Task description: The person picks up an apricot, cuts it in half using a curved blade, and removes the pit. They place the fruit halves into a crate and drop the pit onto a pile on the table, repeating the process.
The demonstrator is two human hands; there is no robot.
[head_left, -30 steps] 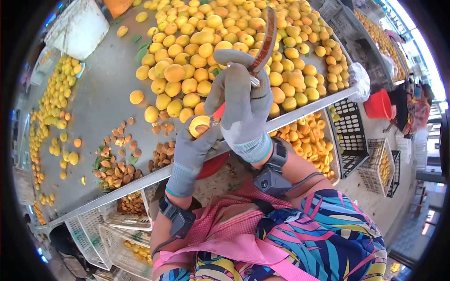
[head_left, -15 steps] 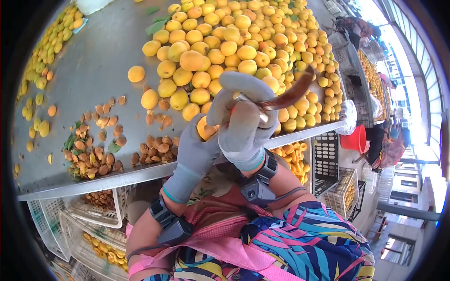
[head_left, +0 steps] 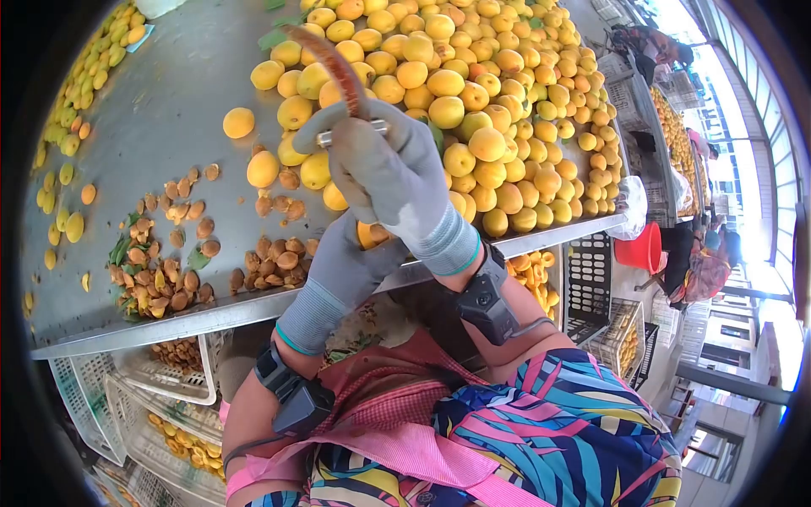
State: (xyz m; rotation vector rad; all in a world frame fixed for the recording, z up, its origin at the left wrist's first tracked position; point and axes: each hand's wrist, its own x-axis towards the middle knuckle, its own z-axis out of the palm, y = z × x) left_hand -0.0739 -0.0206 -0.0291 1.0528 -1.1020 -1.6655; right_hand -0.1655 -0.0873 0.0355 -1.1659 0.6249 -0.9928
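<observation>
My right hand, in a grey glove, is closed around a curved knife with a brownish blade. Its blade points up and to the left, over the apricots, and is somewhat blurred. Just below it, my gloved left hand is shut on an apricot, which is mostly hidden by both hands. A large heap of yellow-orange apricots spreads over the metal table beyond my hands. Several brown apricot pits lie on the table to the left of my left hand.
A raised metal edge borders the table in front of me. Below it are white crates and a black crate, with halved apricots beside it. A red bucket stands at right. Other people work farther right.
My right hand has moved left and the knife has swung from pointing right to pointing up and left. My left hand keeps hold of the apricot, slightly lower and farther left.
</observation>
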